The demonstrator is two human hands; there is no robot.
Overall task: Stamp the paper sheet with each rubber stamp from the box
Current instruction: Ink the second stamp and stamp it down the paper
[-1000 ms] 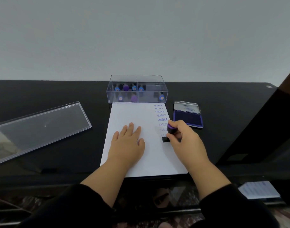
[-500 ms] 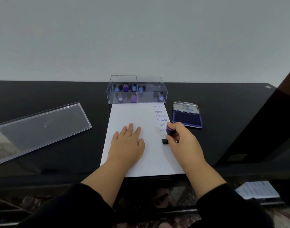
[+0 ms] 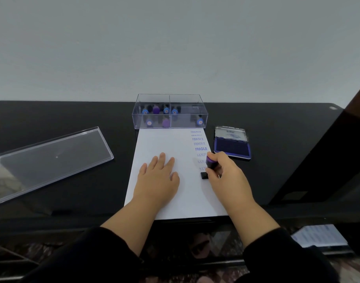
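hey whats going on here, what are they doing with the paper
A person is stamping a paper sheet. The left hand lies flat on it, while the right hand grips a purple-handled stamp pressed down below a column of FRAGILE and SAMPLE prints. More stamps sit in the clear box; the ink pad lies open beside the sheet.

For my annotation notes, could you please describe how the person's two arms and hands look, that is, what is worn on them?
Both arms wear black long sleeves, pushed up so the forearms are bare. The left hand and the right hand are bare too: no gloves, and no ring, watch or bracelet shows in this view. The left sleeve and right sleeve look plain, with no visible markings.
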